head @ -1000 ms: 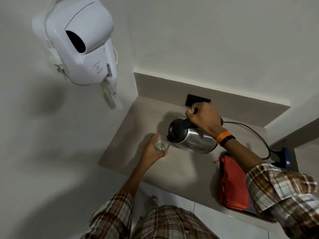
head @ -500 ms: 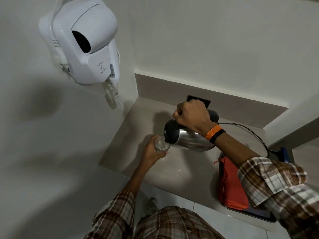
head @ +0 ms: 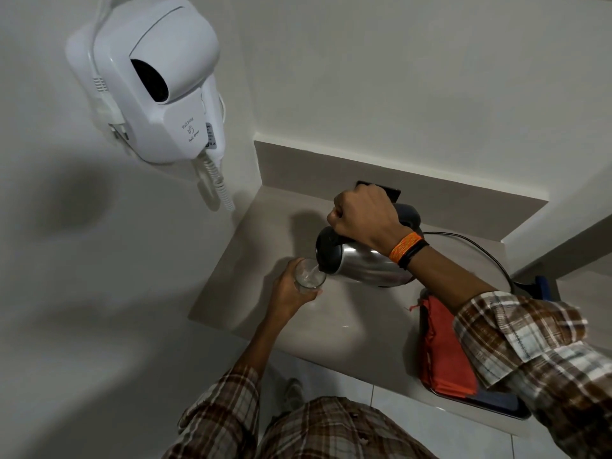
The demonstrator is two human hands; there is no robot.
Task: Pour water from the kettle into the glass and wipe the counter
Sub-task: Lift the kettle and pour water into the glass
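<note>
Pouring kettle [head: 362, 265] into glass [head: 309, 274].
My right grip [head: 362, 215] clenches its handle; left grip [head: 286, 289] wraps glass above tabletop [head: 251, 260].

kettle [head: 364, 263] handle hidden under right hand [head: 362, 217], tray [head: 496, 404] mostly covered

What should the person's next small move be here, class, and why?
Probably tip the kettle back upright with the right hand. Its spout sits over the glass held by the left hand, which already holds some water, though how full it is cannot be told.
</note>
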